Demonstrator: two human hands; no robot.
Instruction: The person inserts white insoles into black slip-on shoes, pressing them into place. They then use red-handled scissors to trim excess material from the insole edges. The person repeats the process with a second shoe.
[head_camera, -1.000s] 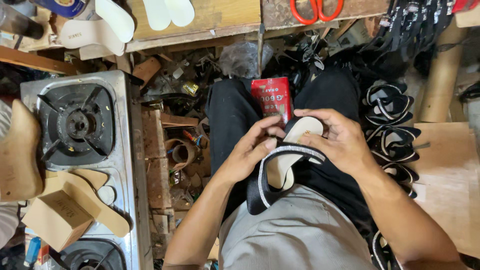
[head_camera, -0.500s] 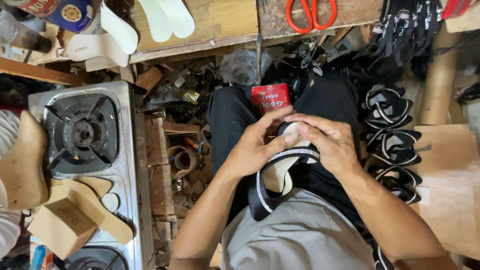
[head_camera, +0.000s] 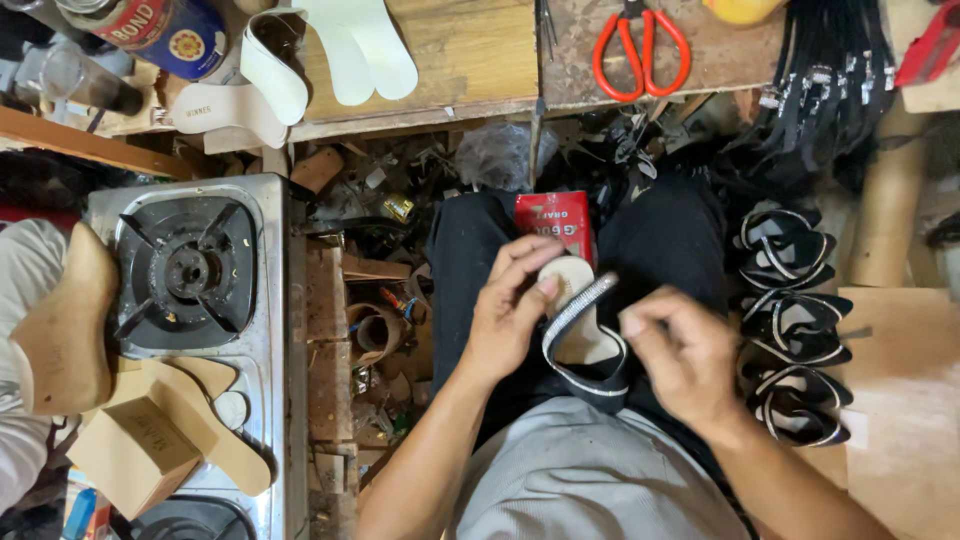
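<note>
Left hand (head_camera: 510, 310) fingers grip sandal (head_camera: 583, 345) mid-frame; right hand (head_camera: 680, 360) loosely curled, holding nothing. One-handed hold may let strap (head_camera: 578, 308) slip off sole.

The left hand (head_camera: 510, 315) hid part of the sandal (head_camera: 585, 335). The right hand (head_camera: 680, 360) looked blurry. Above the sandal, the scissors (head_camera: 640, 45) were cut off at the top edge.
</note>
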